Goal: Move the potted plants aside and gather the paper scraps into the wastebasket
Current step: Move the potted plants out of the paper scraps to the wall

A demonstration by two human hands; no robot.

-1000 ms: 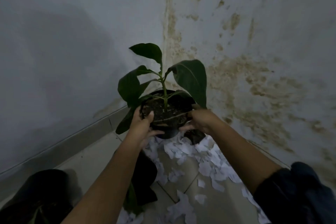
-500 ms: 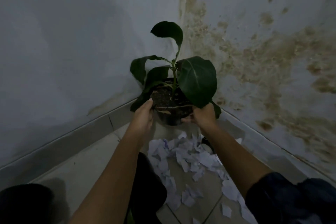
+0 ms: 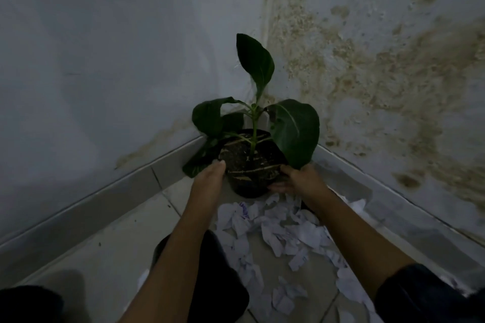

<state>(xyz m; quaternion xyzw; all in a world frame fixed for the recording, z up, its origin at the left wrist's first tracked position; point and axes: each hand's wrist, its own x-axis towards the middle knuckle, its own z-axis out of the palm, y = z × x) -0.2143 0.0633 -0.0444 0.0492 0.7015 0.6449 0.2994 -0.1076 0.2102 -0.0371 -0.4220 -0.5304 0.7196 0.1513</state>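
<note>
Between both hands, close against the corner where the two stained grey walls (image 3: 105,60) meet, sits the task's thing: a small round black plastic pot of dark soil (image 3: 249,165) carrying a young plant with a thin green stem and a few broad dark green leaves (image 3: 294,131). The left hand (image 3: 208,178) is curled on the pot's left rim, thumb at the lip; the right hand (image 3: 299,178) wraps the right side lower down, fingers under the wall. Each grip is closed on the pot. Whether the base touches the floor or hangs just above it I cannot tell.

I judge the pot moderately heavy for its size because of the soil, with thin plastic walls that may flex if squeezed. The stem and leaves look fragile, so the rim and lower wall are the places to hold, never the plant. Tilting could spill soil.

Just in front of the pot, toward the person, torn white paper scraps (image 3: 283,233) litter the pale tiled floor (image 3: 105,244). Nearer, beneath the left forearm, is a dark round object (image 3: 217,283), possibly another pot or the wastebasket; it is too dim to say.
</note>
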